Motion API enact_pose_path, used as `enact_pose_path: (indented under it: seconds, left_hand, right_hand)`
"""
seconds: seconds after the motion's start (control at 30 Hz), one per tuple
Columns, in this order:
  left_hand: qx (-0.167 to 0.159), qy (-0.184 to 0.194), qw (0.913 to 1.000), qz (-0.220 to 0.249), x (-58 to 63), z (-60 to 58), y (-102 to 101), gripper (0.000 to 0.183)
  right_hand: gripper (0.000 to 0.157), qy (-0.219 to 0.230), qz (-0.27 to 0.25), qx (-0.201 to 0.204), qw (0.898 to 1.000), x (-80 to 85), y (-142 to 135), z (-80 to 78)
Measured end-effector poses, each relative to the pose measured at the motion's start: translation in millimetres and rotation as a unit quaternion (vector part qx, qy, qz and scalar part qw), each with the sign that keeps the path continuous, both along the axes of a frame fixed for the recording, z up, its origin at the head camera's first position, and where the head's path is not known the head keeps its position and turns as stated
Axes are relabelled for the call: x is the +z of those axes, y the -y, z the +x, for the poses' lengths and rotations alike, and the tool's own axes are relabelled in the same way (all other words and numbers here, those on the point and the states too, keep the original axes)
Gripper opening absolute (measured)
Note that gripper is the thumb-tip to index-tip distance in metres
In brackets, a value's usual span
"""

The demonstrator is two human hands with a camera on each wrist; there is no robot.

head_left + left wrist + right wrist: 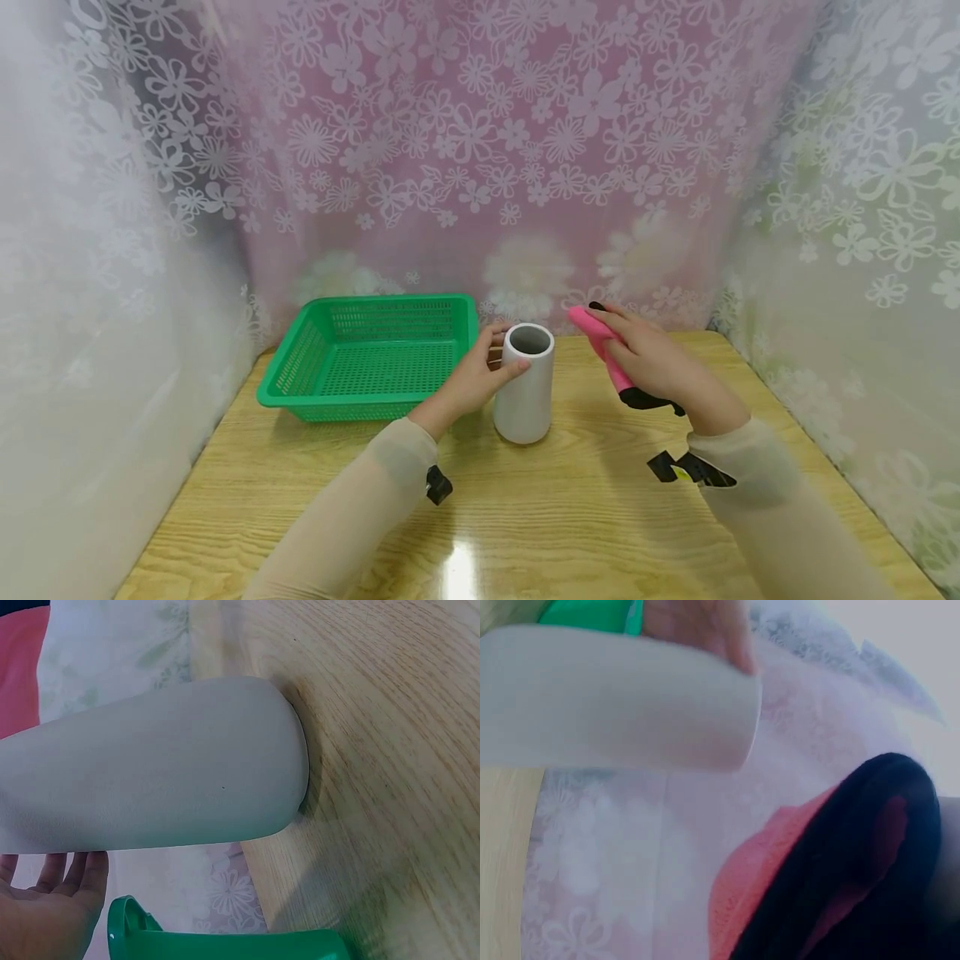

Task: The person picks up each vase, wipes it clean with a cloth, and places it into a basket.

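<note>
A white vase-like container (525,396) stands upright on the wooden table, its round mouth uncovered and its lower body wider than its rim. My left hand (476,375) grips it near the top from the left, thumb on the front by the rim and fingers behind. In the left wrist view, fingertips (94,874) show along the side of the container (165,765). To the right, my right hand (652,358) holds a folded pink cloth with black edging (600,333) above the table, apart from the container. The right wrist view shows the cloth's bunched fold (765,862) up close.
A green plastic basket (330,402) with perforated walls sits at the back left, just beside my left hand. Flower-patterned curtains (450,167) hang behind the table (525,517) and on both sides. Small black devices (438,485) are strapped at both wrists.
</note>
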State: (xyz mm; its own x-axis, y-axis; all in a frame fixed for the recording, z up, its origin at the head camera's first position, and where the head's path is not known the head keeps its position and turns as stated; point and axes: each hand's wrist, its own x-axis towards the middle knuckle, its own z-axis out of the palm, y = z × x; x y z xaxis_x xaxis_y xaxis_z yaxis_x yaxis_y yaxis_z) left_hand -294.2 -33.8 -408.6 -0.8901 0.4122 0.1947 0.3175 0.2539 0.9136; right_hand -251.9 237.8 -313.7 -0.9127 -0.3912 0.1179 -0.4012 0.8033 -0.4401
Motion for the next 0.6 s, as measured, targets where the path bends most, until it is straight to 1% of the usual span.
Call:
enact_pose_path:
  seconds: [0.2, 0.37, 0.47, 0.53, 0.6]
  left_hand:
    - [0.002, -0.003, 1.0, 0.0, 0.1, -0.2, 0, 0.071]
    - [0.007, -0.005, 1.0, 0.0, 1.0, 0.1, -1, 0.07]
    - [0.01, -0.006, 0.9999, 0.001, 1.4, 1.0, -1, 0.069]
    - [0.008, -0.006, 0.9999, 0.004, 0.9, 1.4, -1, 0.068]
    - [0.007, -0.006, 0.9999, 0.005, 0.3, 1.8, -1, 0.068]
  right_hand:
    - [0.051, -0.04, -0.051, -0.003, 0.998, -2.3, 12, 9.1]
    - [0.051, -0.07, -0.104, -0.007, 0.992, -9.5, 22, 12.5]
    - [0.051, -0.099, -0.141, -0.002, 0.985, -18.2, 28, 12.2]
    - [0.051, -0.127, -0.168, 0.0, 0.977, -26.1, 32, 11.1]
    - [0.052, -0.16, -0.194, 0.001, 0.968, -34.8, 37, 9.6]
